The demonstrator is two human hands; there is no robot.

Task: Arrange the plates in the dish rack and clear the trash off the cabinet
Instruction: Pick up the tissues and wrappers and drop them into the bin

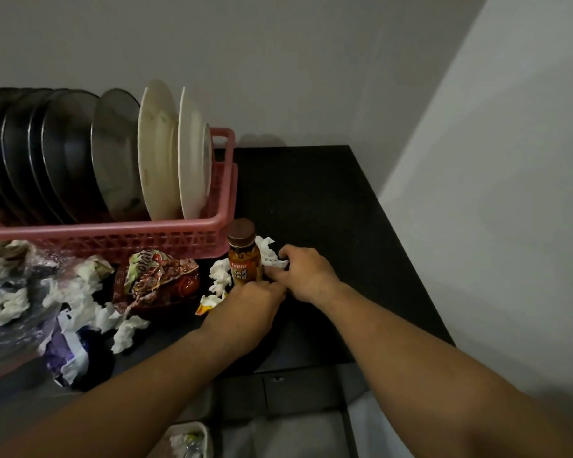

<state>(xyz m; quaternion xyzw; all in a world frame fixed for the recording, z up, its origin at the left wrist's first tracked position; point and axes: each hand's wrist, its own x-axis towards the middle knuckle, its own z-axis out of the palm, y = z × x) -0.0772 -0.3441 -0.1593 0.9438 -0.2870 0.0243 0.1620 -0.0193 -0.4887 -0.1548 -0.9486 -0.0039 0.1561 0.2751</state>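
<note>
Trash (80,294) litters the near-left part of a dark cabinet surface (311,200) as a person, both arms stretched forward, works at clearing it. Plates (158,150), dark ones to the left and two pale ones to the right, stand on edge in a row in the pink dish rack (225,193) along the far-left side of the surface, so that half of the job looks done. The right hand (306,276) curls its fingers onto a crumpled white tissue (268,252) lying just behind a small brown-capped bottle (244,259), which stands upright near the middle of the surface, just off the rack's near-right corner. The left hand (245,307) sits knuckles-up against the bottle's base, fingers tucked under and out of sight; whether it holds anything cannot be told. Beside it lie white tissue twists (219,276) and a yellow scrap (207,304); further left are a red-and-green snack wrapper (159,276), a clear plastic bag (10,312) and a purple-and-white packet (65,353) by the near-left edge. The step in hand appears to be gathering the paper around the bottle. The next move likely calls for lifting the wad clear without toppling the bottle, then dropping it in the white container (197,431) glimpsed below the near edge, which already has paper in it. The tissues look soft and easily squeezed into one handful.
</note>
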